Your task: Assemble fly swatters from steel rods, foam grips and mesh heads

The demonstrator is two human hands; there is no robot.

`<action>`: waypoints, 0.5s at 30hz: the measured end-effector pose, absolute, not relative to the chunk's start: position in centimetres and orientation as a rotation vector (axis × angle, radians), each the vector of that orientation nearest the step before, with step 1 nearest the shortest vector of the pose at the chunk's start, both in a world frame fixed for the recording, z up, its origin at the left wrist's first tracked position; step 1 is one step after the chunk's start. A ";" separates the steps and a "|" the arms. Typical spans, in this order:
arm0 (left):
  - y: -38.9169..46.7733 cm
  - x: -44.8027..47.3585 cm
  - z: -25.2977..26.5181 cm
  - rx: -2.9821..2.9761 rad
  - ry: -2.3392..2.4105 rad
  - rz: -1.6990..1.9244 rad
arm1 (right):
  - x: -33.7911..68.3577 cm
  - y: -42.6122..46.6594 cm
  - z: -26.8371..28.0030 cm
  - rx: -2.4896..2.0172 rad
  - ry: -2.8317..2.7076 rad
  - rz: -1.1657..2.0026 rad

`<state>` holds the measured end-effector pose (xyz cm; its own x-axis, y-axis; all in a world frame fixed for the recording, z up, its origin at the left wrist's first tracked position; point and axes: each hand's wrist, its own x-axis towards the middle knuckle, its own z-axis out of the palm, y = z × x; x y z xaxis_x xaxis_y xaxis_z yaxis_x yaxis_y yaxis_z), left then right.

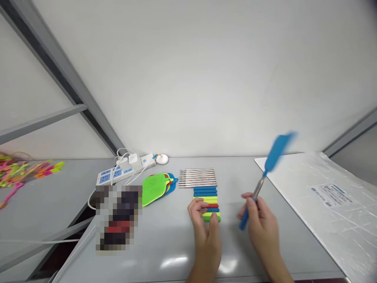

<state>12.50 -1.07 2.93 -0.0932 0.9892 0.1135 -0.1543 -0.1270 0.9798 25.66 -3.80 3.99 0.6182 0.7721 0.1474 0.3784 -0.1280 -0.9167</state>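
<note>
My right hand point(263, 226) is closed around the blue handle of a fly swatter point(275, 156), which has a short metal shaft and a blue head, tilted up and blurred at its tip. My left hand point(204, 234) is at the near end of a row of coloured handle grips point(205, 194), with thumb and fingers apart around the near yellow and green ones. Its fingers hide the left ends of several grips. Behind the row lie several metal telescopic rods point(198, 178) side by side. Left of them, perforated swatter heads point(155, 189) in green, yellow, red and blue are stacked.
A white power strip point(126, 171) with plugs and cables stands at the back left, near a round white object point(161, 159). A pixelated patch hides something at the left. A white wrapped panel point(338, 208) lies at the right. Colourful strips point(20, 173) are at far left.
</note>
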 end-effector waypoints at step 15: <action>1.2 4.0 0.2 2.223 1.455 1.009 | 33.9 -2.3 0.4 -2.579 -1.476 0.100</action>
